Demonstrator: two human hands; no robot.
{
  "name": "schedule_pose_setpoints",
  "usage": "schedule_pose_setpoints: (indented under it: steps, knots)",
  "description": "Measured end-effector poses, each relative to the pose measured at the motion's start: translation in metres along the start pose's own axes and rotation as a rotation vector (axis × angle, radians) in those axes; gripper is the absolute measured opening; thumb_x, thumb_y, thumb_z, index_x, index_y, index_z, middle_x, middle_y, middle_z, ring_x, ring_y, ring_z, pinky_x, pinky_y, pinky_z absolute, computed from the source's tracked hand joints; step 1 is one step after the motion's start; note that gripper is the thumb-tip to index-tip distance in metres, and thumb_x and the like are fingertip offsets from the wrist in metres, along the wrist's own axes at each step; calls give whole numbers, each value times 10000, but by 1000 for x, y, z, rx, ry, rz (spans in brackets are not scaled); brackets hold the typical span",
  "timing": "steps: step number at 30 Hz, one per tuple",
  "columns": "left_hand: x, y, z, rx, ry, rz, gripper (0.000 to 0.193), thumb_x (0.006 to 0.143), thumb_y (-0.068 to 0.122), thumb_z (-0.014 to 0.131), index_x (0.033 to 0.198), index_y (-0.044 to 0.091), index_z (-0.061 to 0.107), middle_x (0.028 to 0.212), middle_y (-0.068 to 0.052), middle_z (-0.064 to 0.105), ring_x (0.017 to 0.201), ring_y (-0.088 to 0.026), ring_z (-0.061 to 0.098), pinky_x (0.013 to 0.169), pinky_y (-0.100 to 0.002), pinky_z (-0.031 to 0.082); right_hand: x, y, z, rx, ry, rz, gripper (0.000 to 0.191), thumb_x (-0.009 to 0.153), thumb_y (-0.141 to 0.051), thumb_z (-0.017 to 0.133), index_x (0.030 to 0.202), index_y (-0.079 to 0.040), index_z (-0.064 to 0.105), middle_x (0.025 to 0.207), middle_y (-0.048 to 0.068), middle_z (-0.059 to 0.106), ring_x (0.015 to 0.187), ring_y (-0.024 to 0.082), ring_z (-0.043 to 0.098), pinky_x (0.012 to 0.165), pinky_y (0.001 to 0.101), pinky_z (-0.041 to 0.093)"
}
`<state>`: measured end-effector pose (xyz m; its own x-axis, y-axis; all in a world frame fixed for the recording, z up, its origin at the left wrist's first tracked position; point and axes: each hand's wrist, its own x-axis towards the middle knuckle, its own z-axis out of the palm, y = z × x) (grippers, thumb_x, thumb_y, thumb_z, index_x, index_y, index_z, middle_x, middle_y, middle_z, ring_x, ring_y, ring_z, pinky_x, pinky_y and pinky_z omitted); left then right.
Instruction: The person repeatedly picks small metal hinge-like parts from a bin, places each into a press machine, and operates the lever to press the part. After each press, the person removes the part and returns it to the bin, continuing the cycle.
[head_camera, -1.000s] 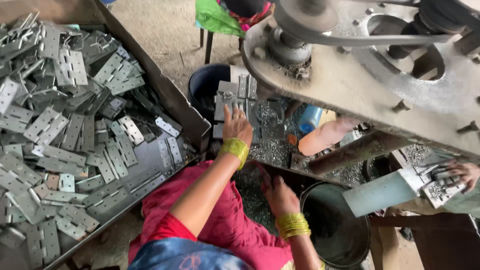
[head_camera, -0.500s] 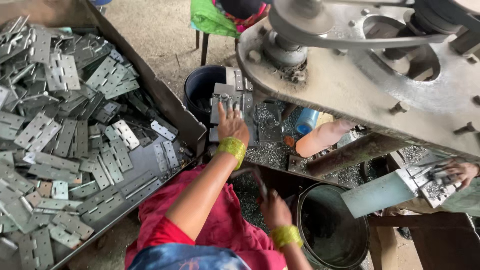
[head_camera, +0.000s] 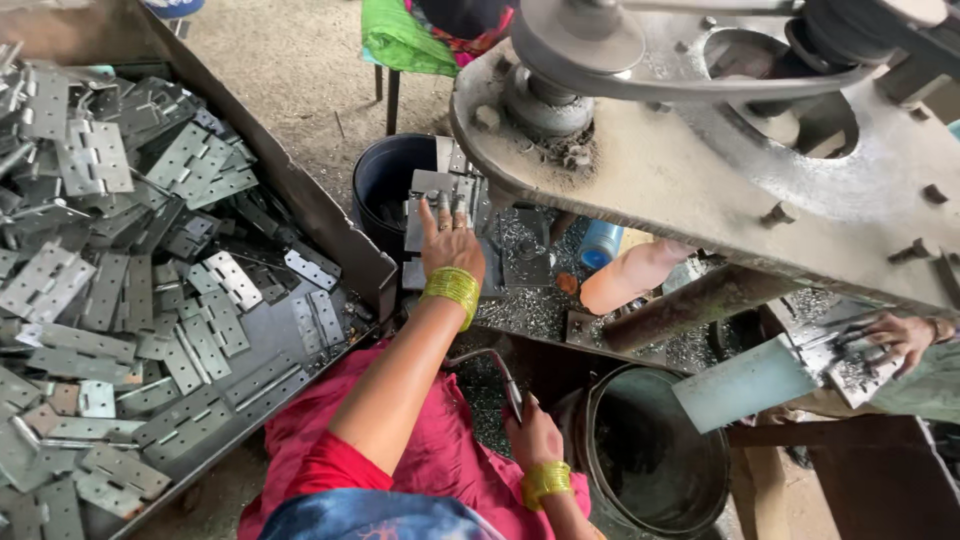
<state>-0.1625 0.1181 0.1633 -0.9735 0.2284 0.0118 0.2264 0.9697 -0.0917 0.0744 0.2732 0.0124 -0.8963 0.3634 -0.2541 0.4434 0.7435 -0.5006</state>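
Observation:
My left hand (head_camera: 452, 243), with yellow bangles on the wrist, reaches forward onto the bed of a press. Its spread fingertips rest on grey metal hinge plates (head_camera: 428, 188) stacked under the press head. My right hand (head_camera: 534, 434), also with bangles, is low and close to my lap. It is closed around the end of a thin bent metal rod (head_camera: 490, 358). Small metal bits (head_camera: 530, 310) cover the press bed around my left wrist.
A large metal tray (head_camera: 330, 225) on my left holds several loose hinge plates (head_camera: 95, 155). A big press frame (head_camera: 700, 150) hangs over the right. A dark bucket (head_camera: 385, 175) sits behind the bed, another bucket (head_camera: 655, 465) by my right hand. Another person's hand (head_camera: 900, 335) handles small parts at far right.
My right hand has slid down and back toward my lap along the rod. My left hand has stayed on the plates at the press bed.

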Motion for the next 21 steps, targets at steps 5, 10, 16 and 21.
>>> schedule_pose_setpoints:
  steps: [5, 10, 16, 21]
  knots:
    - [-2, -8, -4, -57, 40, -27, 479, 1021, 222, 412, 1461, 89, 548, 1652, -46, 369, 1579, -304, 170, 1211, -616, -48, -6, -26, -24, -90, 19, -118, 456, 889, -428, 682, 1178, -80, 626, 905, 222, 727, 900, 434, 692, 756, 549, 536]
    - [-60, -18, 10, -144, 207, 98, 598, 971, 392, 497, 1448, 33, 519, 1581, -122, 423, 1524, -290, 243, 1210, -586, -11, -27, -97, -99, -7, 331, -489, 434, 855, -272, 698, 1232, -70, 622, 1057, 195, 642, 980, 423, 635, 785, 516, 517]
    - [-123, -32, 34, -232, 520, 363, 183, 1006, 219, 587, 1153, 126, 643, 1415, -73, 648, 1415, -242, 512, 1258, -541, 220, -43, -133, -132, 69, 400, -461, 342, 868, -208, 706, 1180, -75, 658, 1070, 169, 648, 988, 392, 647, 814, 482, 521]
    - [-83, -5, -8, -381, 511, 267, 269, 998, 201, 549, 1224, 126, 673, 1179, -70, 721, 1180, -262, 622, 1156, -532, 308, -40, -131, -132, 196, 334, -408, 295, 869, -209, 711, 1137, -88, 688, 1033, 148, 686, 971, 355, 682, 812, 441, 534]
